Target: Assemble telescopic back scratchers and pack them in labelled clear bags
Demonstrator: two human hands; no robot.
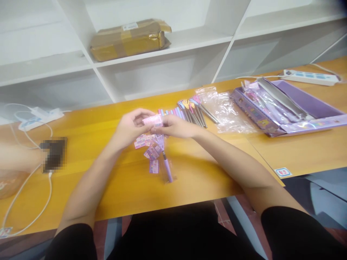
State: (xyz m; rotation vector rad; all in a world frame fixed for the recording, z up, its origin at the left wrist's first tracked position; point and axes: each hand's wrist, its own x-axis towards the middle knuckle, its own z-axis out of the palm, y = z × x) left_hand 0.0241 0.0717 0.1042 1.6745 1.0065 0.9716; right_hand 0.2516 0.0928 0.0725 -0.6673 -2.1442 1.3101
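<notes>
My left hand (132, 126) and my right hand (175, 126) meet over the table, fingers closed on a small pink printed card (152, 121). Just below the card hangs or lies a clear bag with a purple-handled stick (168, 169) in it, apparently a telescopic back scratcher; the bag's upper end is partly behind my fingers. Several similar pink cards (152, 152) lie loose beside the bag. Behind my right hand is a row of back scratchers (195, 112) with metal rods and colourful hand-shaped ends, their pastel handles partly covered.
Clear plastic bags (230, 113) lie at the back right beside a purple display box (295, 126) holding bagged items. A power strip (311, 77) is behind it. On the left are another person's arm (20, 157), a blurred-out dark object (55, 154) and white cables. A taped parcel (130, 41) rests on the shelf.
</notes>
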